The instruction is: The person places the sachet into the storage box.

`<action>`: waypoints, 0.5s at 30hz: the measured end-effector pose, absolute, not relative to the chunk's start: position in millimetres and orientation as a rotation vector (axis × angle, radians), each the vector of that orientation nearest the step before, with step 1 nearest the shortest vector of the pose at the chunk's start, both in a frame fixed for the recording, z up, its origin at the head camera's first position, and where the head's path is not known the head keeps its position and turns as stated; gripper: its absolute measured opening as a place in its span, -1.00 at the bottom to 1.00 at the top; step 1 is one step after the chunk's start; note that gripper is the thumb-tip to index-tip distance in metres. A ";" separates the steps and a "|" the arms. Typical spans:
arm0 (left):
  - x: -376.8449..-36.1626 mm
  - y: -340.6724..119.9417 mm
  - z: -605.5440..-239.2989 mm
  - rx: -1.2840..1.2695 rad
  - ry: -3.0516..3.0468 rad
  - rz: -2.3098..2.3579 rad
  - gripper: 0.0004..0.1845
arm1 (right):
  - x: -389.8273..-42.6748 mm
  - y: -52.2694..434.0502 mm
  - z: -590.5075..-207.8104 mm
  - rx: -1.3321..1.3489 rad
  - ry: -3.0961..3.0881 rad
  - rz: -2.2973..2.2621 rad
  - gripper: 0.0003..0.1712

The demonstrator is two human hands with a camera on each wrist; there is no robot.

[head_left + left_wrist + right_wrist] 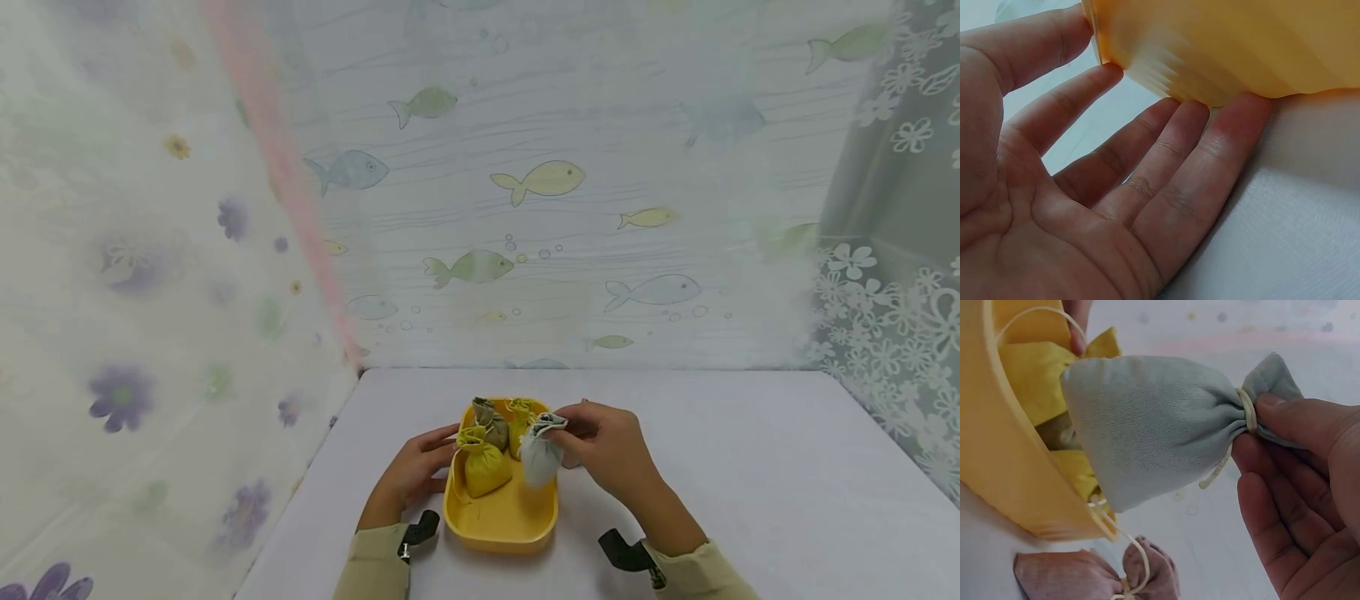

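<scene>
My right hand (611,450) pinches a pale grey-blue drawstring pouch (1154,419) by its tied neck, between thumb and fingers. In the head view that pouch (542,460) hangs over the right side of a yellow plastic bin (502,525). Inside the bin are a yellow pouch (486,473) at the left, an olive-brown pouch (492,425) and another yellow pouch (517,432) towards the back. The fingertips of my left hand (412,471) touch the bin's left side. In the left wrist view, the fingers of this hand (1116,162) extend against the bin's wall.
A mauve-pink pouch (1069,575) lies on the table just outside the bin, mostly hidden behind my right hand in the head view. The white table (750,467) extends to both sides. A fish-patterned curtain (555,250) hangs behind, with a flowered one (150,333) at left.
</scene>
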State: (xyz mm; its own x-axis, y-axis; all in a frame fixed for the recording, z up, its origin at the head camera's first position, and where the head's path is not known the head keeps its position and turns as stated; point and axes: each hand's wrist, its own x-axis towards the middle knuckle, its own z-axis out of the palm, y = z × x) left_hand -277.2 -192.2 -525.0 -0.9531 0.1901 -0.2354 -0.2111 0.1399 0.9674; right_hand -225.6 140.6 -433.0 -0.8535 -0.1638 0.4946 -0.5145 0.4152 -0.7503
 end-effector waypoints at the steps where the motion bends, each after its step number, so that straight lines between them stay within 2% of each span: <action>1: -276.8 -192.3 -524.8 -0.018 2.124 1.879 -0.20 | -226.1 139.3 -433.9 0.591 -2.323 1.420 -0.82; 15: -276.3 -192.0 -524.0 0.005 2.114 1.885 -0.21 | -231.9 128.2 -453.8 0.477 -2.445 1.329 -0.79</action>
